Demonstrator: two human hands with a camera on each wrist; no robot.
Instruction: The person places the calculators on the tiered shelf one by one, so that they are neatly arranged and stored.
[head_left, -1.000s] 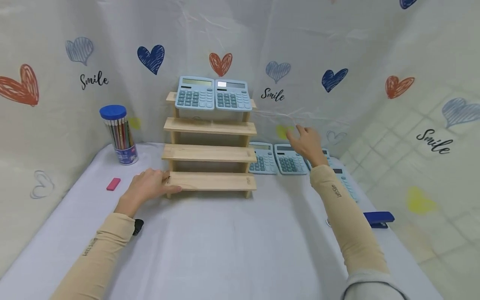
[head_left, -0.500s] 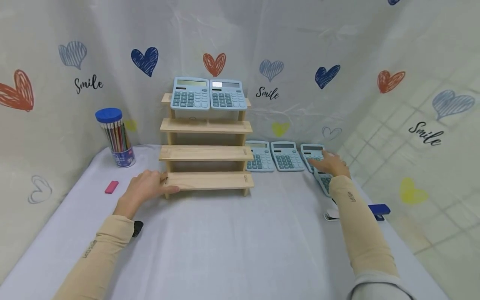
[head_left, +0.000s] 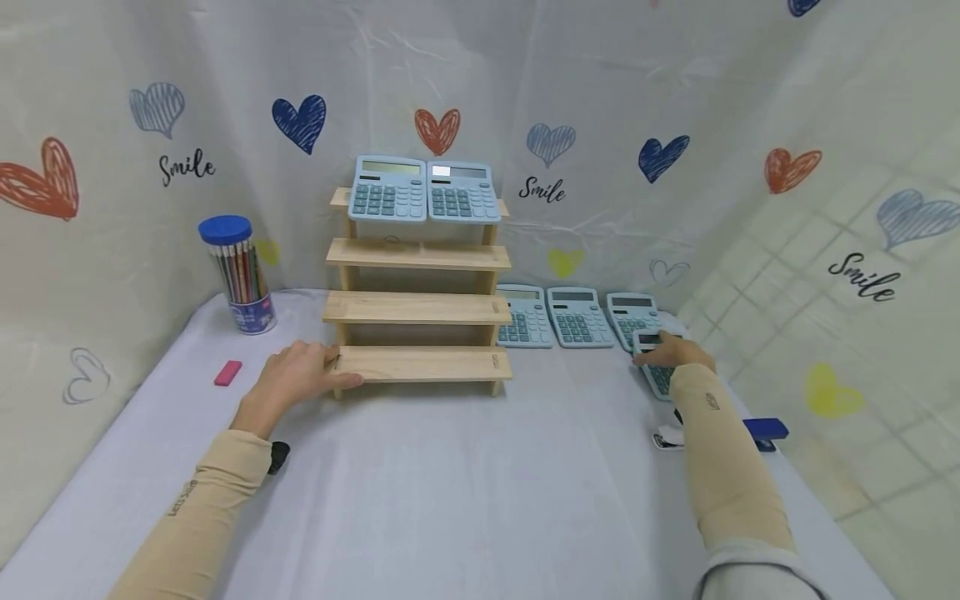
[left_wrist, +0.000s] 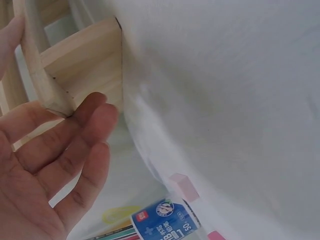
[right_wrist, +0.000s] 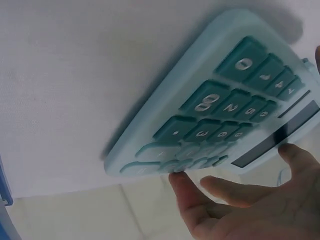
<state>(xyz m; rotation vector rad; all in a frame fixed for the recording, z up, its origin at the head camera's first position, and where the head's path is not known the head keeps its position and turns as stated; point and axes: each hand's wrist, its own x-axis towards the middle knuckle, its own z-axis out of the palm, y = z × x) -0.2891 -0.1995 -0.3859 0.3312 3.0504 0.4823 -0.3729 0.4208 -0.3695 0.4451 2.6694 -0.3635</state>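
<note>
One pencil tub [head_left: 252,317], one pink eraser [head_left: 228,372] in the head view. Left-hand fingers grip the lowest shelf's left end on one four-shelf wooden rack [head_left: 420,364]. Six calculators [head_left: 390,190]: two on top, three in a row at right, one before the row's rightmost. This last, pale blue, teal keys, lies beneath the right hand [head_left: 678,353], half a second ago farther back; fingers at its edges, grip: cannot tell. One blue stapler [head_left: 765,428].

Hung beyond the right grip [head_left: 671,354] with heart-and-"Smile"-printed sheeting [head_left: 480,75]
Covered beneath in white tablecloth [head_left: 465,483]; squared farther right with pale tiles [head_left: 783,287].
</note>
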